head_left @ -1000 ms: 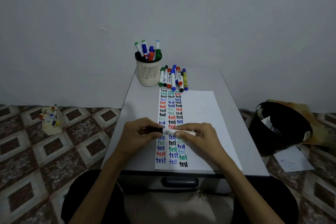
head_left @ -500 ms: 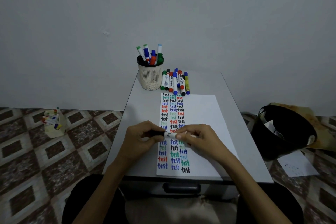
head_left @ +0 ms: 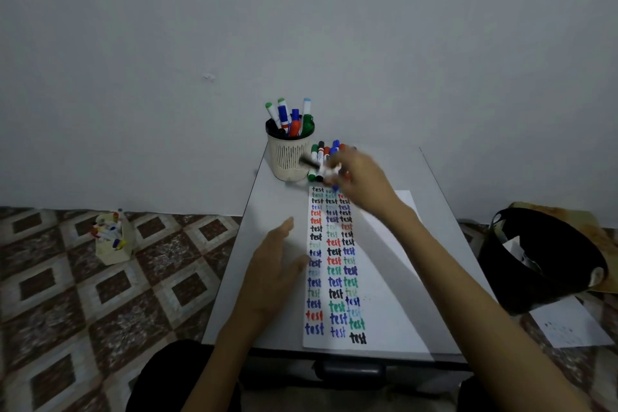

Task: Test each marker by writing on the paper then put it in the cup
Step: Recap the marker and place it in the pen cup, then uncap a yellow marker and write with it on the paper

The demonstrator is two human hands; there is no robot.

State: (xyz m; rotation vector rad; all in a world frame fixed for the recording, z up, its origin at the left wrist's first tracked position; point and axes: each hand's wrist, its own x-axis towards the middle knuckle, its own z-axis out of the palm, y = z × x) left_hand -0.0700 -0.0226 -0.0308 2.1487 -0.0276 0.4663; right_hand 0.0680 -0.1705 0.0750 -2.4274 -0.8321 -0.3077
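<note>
Progress: the paper (head_left: pixel 384 294) carries three columns of "test" running nearly its full length. A bunch of tested markers (head_left: pixel 291 117) stands in the cup (head_left: pixel 290 154). A row of loose markers (head_left: pixel 317 152) lies on the tabletop (head_left: pixel 267 211) just right of the cup, so I judge a good share of the task is left.

Current item: black-capped marker (head_left: pixel 312 163), pinched in my right grip (head_left: pixel 363 177). It is in the air just beside the cup's right wall and above the loose row, not yet in the cup. The frame is blurred here and the exact finger placement is unclear.

Left grip (head_left: pixel 274 274): fingers straight, holding nothing, low over the tabletop at the paper's left edge.

Change from half a second ago: then both grips held this marker over mid-sheet. Now the left has let go and the right has carried it up toward the cup.
</note>
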